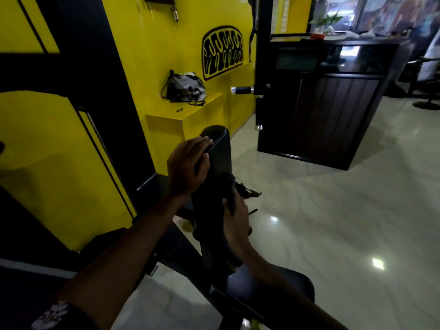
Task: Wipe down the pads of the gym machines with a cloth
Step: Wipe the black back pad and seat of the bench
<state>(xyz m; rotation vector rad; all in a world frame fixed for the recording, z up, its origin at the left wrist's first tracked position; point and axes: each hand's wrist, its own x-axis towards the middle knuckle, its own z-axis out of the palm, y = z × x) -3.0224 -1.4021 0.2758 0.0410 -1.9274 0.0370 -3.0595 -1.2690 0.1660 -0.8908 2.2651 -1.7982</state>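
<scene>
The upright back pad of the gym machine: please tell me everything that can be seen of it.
The back pad is a long, narrow black cushion with a rounded top, smooth and slightly shiny, like vinyl. It stands nearly upright, tilted a little, above the black seat pad, in front of the yellow wall. The left hand grips its left edge near the top, fingers curled over it. The right hand presses a dark cloth against its lower front. Its bottom end is hidden behind the hands and cloth.
</scene>
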